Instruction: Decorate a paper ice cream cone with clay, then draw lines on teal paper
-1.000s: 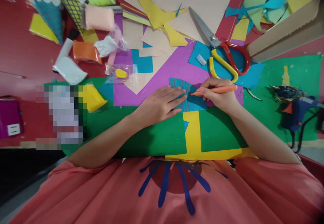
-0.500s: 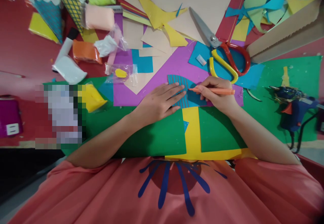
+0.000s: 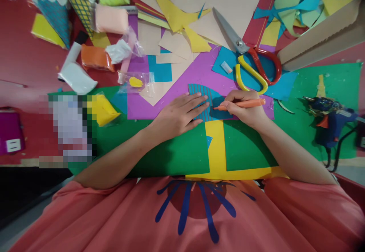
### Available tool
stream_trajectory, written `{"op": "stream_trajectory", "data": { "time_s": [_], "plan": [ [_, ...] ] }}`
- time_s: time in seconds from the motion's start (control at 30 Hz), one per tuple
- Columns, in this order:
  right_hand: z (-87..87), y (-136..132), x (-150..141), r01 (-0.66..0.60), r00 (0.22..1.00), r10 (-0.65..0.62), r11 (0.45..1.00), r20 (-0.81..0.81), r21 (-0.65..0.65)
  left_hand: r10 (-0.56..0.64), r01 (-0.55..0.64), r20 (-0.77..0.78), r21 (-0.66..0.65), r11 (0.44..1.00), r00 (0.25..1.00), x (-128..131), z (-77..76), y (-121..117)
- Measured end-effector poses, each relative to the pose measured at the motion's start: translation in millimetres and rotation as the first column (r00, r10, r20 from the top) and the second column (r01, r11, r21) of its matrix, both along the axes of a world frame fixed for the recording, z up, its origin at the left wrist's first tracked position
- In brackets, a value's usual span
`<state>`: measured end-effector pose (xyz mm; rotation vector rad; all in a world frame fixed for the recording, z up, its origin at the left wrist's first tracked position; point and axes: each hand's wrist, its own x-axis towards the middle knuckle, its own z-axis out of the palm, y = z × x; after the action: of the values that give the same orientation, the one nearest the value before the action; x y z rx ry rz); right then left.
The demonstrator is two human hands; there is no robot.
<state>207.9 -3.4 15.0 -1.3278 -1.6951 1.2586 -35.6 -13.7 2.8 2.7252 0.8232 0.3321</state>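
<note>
A blue paper piece [image 3: 217, 100] lies on a purple sheet [image 3: 182, 78], its left part covered in thin reddish-brown stripes. My left hand [image 3: 182, 113] rests flat on the striped part with fingers stretched out. An orange marker [image 3: 248, 103] is pinched in my right hand [image 3: 245, 109], its tip at the blue piece just right of the last stripe. The right edge of the blue piece is hidden under my right hand. Beneath it all is a green sheet [image 3: 171, 149], with a yellow strip [image 3: 216, 145] showing in front of me.
Scissors [image 3: 242, 48] with red and yellow handles lie beyond my right hand, near an eraser [image 3: 226, 67]. A blue glue gun [image 3: 332, 128] sits at the right, below a cardboard piece [image 3: 319, 35]. Clay packs [image 3: 98, 58] and paper cones [image 3: 55, 16] crowd the left.
The marker tip has shifted slightly down and right from the stripe's upper part, and my right hand has moved a little with it. My left hand stays in place.
</note>
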Motion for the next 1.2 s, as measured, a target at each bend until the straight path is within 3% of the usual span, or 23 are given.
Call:
{"op": "stream_trajectory", "data": {
  "time_s": [0.27, 0.57, 1.2],
  "plan": [
    [0.0, 0.3, 2.0, -0.07, 0.998, 0.07, 0.997, 0.012, 0.015, 0.017, -0.016, 0.006, -0.064, 0.998, 1.0, -0.6, -1.1, -0.1],
    [4.0, 0.5, 3.0, -0.146, 0.989, 0.146, 0.989, 0.014, 0.007, -0.015, 0.013, 0.022, 0.076, 0.997, 1.0, -0.8, -0.9, 0.4],
    [6.5, 0.0, 2.4, -0.231, 0.973, 0.232, 0.972, 0.011, -0.029, -0.01, 0.008, 0.022, 0.081, 0.997, 1.0, -1.1, -3.2, 0.3]
  ]
}}
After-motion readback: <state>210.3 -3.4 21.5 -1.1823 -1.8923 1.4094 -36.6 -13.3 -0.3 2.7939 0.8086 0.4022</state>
